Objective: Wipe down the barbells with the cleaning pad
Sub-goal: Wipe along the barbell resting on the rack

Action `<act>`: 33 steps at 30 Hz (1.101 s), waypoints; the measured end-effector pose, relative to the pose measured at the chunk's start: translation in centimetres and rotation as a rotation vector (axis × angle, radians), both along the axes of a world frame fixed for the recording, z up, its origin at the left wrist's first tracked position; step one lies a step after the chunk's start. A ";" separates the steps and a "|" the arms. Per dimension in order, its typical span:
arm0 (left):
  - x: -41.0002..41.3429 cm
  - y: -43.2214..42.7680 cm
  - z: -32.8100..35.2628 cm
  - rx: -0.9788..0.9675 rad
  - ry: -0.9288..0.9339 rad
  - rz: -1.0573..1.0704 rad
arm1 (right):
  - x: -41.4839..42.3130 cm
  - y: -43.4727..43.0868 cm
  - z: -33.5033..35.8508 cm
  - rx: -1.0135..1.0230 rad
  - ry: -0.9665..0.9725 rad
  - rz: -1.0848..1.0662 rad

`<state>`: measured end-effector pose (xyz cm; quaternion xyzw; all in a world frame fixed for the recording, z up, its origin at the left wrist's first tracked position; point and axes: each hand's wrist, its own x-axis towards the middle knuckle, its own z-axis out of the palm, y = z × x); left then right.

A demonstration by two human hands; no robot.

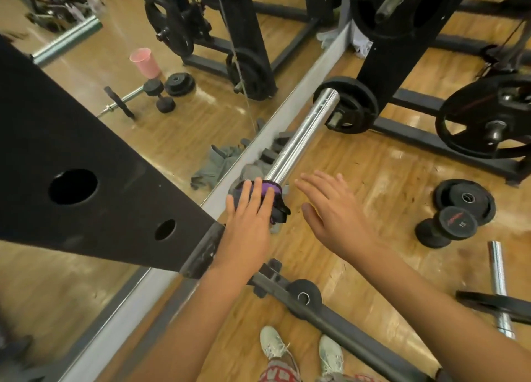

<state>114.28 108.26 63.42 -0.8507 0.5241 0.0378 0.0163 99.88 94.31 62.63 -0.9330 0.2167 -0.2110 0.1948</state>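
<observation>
A chrome barbell sleeve runs from the rack out toward the upper right, above the wooden floor. A purple and black cleaning pad is wrapped over the sleeve's near end. My left hand lies on top of the pad, fingers curved over it and the bar. Just right of the bar hovers my right hand, fingers spread and straight, touching nothing.
The black rack upright fills the left. A mirror with a grey base runs beside the bar. Weight plates hang on black frames behind. A 15 dumbbell, plates and another bar lie on the floor at right.
</observation>
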 end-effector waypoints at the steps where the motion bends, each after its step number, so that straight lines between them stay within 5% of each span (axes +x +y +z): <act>1: -0.3 0.3 0.0 -0.023 -0.005 -0.007 | 0.2 0.0 -0.1 0.010 -0.003 0.026; 7: -0.6 2.2 -0.9 -0.174 0.004 -0.068 | 1.5 -0.4 -0.3 -0.006 0.049 0.199; 20: -3.0 5.3 -3.2 -0.383 -0.063 0.146 | 3.8 0.1 -1.3 -0.023 0.039 0.406; 27: -4.8 6.4 -5.3 -0.188 -0.235 0.250 | 6.8 -0.4 -0.8 -0.185 0.101 0.707; 33: -5.8 5.6 -5.8 -0.255 -0.287 0.348 | 8.6 -1.3 -1.5 -0.188 0.060 0.763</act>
